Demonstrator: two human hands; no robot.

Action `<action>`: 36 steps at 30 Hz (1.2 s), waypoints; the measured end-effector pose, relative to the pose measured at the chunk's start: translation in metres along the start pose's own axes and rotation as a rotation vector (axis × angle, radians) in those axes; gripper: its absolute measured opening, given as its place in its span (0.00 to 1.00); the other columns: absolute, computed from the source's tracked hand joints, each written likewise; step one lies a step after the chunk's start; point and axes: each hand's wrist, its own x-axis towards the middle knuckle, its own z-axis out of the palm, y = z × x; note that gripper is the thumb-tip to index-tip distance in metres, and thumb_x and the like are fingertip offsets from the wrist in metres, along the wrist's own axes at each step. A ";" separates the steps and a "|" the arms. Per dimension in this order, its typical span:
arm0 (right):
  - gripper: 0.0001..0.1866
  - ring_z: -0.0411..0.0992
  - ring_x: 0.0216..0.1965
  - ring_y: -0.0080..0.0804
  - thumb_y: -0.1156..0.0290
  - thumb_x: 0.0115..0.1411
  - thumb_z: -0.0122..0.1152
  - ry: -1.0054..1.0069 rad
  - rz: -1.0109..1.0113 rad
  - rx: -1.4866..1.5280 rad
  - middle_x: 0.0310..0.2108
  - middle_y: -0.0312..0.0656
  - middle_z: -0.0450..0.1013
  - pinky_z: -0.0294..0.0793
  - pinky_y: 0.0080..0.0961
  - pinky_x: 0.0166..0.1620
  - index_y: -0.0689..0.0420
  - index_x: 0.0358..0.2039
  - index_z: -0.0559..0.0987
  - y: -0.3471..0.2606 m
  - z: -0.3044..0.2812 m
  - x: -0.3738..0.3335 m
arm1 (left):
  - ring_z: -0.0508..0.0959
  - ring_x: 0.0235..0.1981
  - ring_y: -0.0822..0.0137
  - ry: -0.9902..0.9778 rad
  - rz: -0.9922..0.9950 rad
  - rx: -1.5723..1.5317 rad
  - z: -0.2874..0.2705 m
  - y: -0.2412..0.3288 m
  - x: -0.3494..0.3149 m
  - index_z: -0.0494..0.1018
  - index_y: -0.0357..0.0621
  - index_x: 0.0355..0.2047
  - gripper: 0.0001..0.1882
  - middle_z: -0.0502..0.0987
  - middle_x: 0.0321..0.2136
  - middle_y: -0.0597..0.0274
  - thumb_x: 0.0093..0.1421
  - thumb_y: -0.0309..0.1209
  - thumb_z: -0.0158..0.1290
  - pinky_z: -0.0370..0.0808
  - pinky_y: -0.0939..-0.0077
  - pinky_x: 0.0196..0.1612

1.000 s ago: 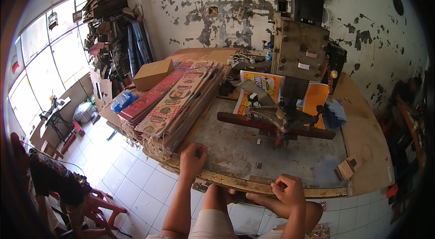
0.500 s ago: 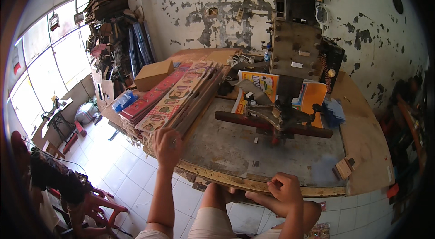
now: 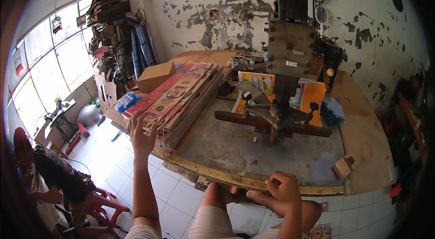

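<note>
1. I see my left grip (image 3: 143, 136) has swung left and forward, from the front edge of the desk (image 3: 369, 135) to the near end of the stack of printed strips (image 3: 181, 96).
2. Its fingers have gone from loosely curled to spread well apart, with nothing held. From this view I cannot tell whether the fingertips touch the strips.
3. My right grip (image 3: 284, 187) stays at the desk's front edge, fingers folded into a loose fist. I see nothing in it, but its inside is hidden.
4. The stack lies on the left part of the desk, in front of the cardboard box (image 3: 156, 77) and beside the blue plastic bag (image 3: 128, 102). I notice no shift in it.
5. The press (image 3: 290, 44) stands to its right, away from both hands.
6. I judge that the work now centres on the strips, with the left side active.
</note>
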 end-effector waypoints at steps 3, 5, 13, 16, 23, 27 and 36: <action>0.09 0.79 0.23 0.36 0.68 0.58 0.75 0.014 -0.055 -0.038 0.22 0.42 0.79 0.78 0.35 0.31 0.58 0.29 0.84 0.016 0.003 0.001 | 0.74 0.69 0.45 -0.196 -0.077 -0.138 0.011 -0.016 -0.019 0.82 0.42 0.59 0.23 0.81 0.63 0.51 0.67 0.36 0.68 0.64 0.47 0.76; 0.09 0.75 0.21 0.32 0.70 0.58 0.76 0.043 -0.094 -0.011 0.21 0.42 0.76 0.74 0.32 0.29 0.59 0.28 0.82 0.021 0.006 0.001 | 0.76 0.68 0.46 -0.223 -0.102 -0.205 0.014 -0.010 -0.025 0.83 0.43 0.59 0.21 0.82 0.63 0.52 0.68 0.36 0.66 0.67 0.50 0.73; 0.10 0.70 0.20 0.30 0.72 0.58 0.77 0.060 -0.088 0.016 0.20 0.41 0.74 0.70 0.30 0.27 0.60 0.27 0.81 0.015 0.007 0.003 | 0.81 0.61 0.53 -0.132 -0.048 -0.173 0.013 0.007 -0.025 0.86 0.45 0.52 0.13 0.87 0.56 0.58 0.69 0.31 0.65 0.71 0.55 0.69; 0.10 0.71 0.20 0.30 0.72 0.58 0.77 0.072 -0.066 0.026 0.20 0.41 0.74 0.70 0.30 0.27 0.60 0.27 0.81 0.012 0.007 0.002 | 0.82 0.61 0.54 -0.092 -0.042 -0.166 0.016 0.008 -0.028 0.86 0.45 0.51 0.12 0.87 0.55 0.59 0.69 0.31 0.65 0.71 0.56 0.69; 0.10 0.71 0.20 0.28 0.73 0.58 0.77 0.074 -0.097 0.023 0.21 0.41 0.75 0.70 0.29 0.27 0.60 0.27 0.81 0.025 0.011 0.003 | 0.82 0.60 0.54 0.005 -0.075 -0.180 0.031 0.009 -0.034 0.86 0.44 0.49 0.10 0.88 0.52 0.59 0.71 0.30 0.64 0.71 0.56 0.68; 0.10 0.70 0.20 0.27 0.74 0.58 0.77 0.062 -0.085 0.028 0.20 0.40 0.75 0.70 0.29 0.27 0.60 0.27 0.81 0.027 0.011 0.002 | 0.82 0.59 0.53 0.060 -0.114 -0.169 0.038 0.013 -0.039 0.86 0.44 0.48 0.08 0.88 0.51 0.58 0.71 0.30 0.62 0.71 0.55 0.68; 0.11 0.76 0.20 0.33 0.70 0.59 0.75 0.057 -0.081 -0.014 0.21 0.42 0.77 0.73 0.31 0.27 0.59 0.26 0.80 0.025 0.009 0.004 | 0.82 0.58 0.52 0.081 -0.129 -0.175 0.042 0.015 -0.041 0.86 0.44 0.47 0.08 0.88 0.49 0.57 0.71 0.30 0.62 0.71 0.55 0.68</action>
